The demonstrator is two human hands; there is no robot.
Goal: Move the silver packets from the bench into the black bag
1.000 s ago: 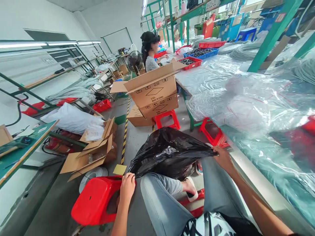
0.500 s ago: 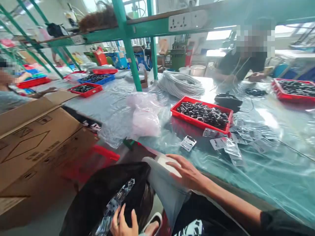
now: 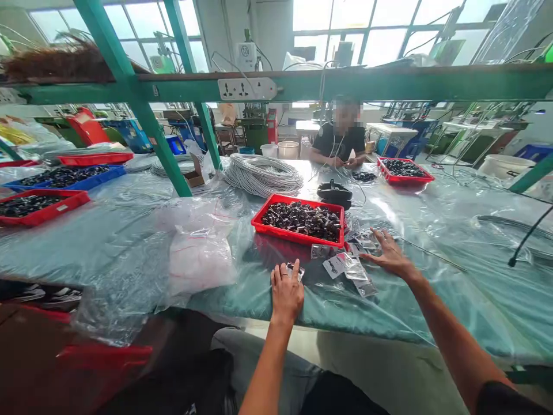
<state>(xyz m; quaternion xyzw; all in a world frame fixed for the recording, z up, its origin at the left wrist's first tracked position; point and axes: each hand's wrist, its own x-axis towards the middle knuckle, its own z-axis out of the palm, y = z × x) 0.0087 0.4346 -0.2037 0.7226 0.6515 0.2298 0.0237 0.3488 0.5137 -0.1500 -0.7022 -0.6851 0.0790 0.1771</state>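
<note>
My left hand (image 3: 286, 293) lies flat on the plastic-covered table (image 3: 440, 300), its fingertips on a small clear packet (image 3: 295, 269). Further right, my right hand (image 3: 389, 255) rests palm down with fingers spread over several small clear packets (image 3: 352, 268) scattered on the sheet. Neither hand grips anything. Just beyond both hands stands a red tray (image 3: 298, 229) filled with small black parts.
A coil of grey cable (image 3: 263, 174) lies behind the tray, and a crumpled clear bag (image 3: 199, 253) sits to its left. More red and blue trays (image 3: 52, 193) stand at far left. A person (image 3: 339, 141) works across the table. Green frame posts (image 3: 142, 124) rise from it.
The view swung up from the black bag on the floor to the tabletop. Both hands left the bag and now lie on the table among the packets.
</note>
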